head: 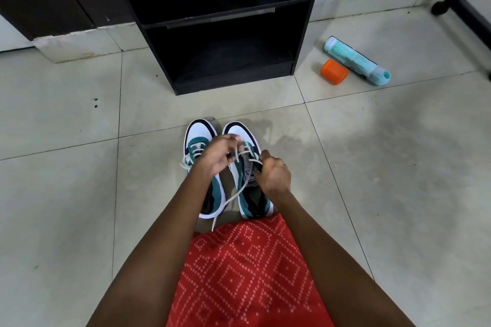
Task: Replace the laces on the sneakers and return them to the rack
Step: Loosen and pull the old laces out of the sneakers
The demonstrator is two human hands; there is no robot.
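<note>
Pale tiled floor (79,194), black rack (301,34) standing open at far side. Teal-and-white sneakers (199,129) side by side on floor before rack. Left hand (215,158) and right hand (273,176) over right-side sneaker, each grip pinched on white lace (229,199). Teal bottle (356,60), orange cap (334,71) right of rack.

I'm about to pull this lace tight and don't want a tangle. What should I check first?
1. Left hand holding the lace: ok.
2. Right hand pinching the lace: ok.
3. Right-side sneaker flat on the floor: ok.
4. Loose lace end free, trailing toward the lap: ok.
5. Upper eyelets threaded: cannot tell, hands cover them.
6. Left-side sneaker fully laced: cannot tell.
</note>
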